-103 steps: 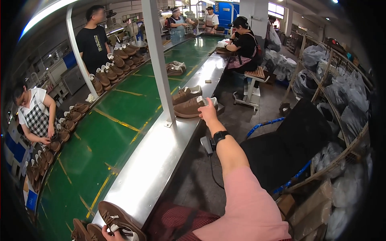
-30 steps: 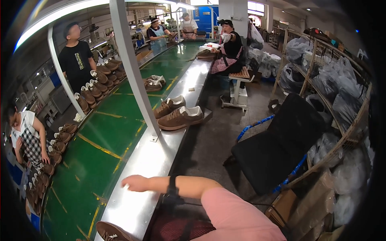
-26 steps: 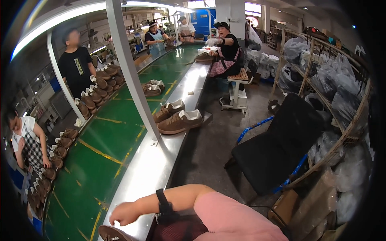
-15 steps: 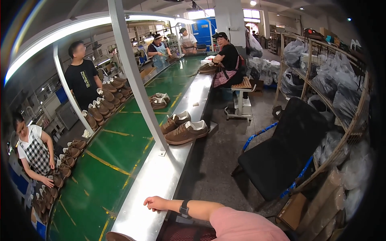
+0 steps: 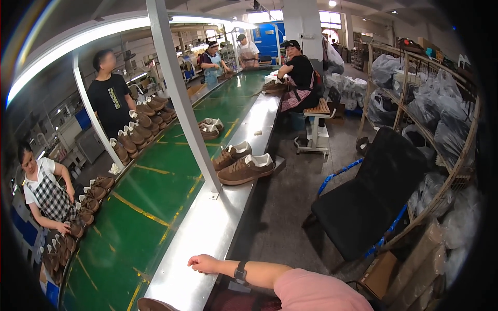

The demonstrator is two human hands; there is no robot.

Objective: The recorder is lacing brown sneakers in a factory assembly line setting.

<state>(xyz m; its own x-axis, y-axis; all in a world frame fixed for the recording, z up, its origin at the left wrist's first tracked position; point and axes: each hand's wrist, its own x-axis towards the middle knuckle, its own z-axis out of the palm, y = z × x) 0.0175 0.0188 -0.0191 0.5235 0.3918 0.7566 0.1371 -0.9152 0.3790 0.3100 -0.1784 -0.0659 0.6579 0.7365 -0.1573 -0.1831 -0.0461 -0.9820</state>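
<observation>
My right hand (image 5: 204, 263) is over the bare metal ledge (image 5: 207, 223) along the conveyor's right side, with the arm reaching in from the right. Its fingers are curled loosely, and nothing shows in them. Whether the hand touches the ledge, I cannot tell. My left hand is out of the picture. Part of a brown shoe (image 5: 155, 305) pokes in at the bottom edge, nearest to my right hand. Farther along the ledge, beyond a white post (image 5: 181, 98), stands a pair of brown lace-up shoes (image 5: 246, 170) with pale linings.
A green conveyor belt (image 5: 150, 194) carries another pair of shoes (image 5: 210, 128). Rows of brown shoes (image 5: 140, 132) line its far-left side, where a co-worker in a checked apron (image 5: 54, 194) handles one. To the right are a black chair (image 5: 363, 202) and a rack of plastic bags (image 5: 415, 103).
The view has shifted slightly, so most things sit a little farther right. My right hand stays over the ledge, fingers still curled. The co-worker in the checked apron has moved a hand among the shoes.
</observation>
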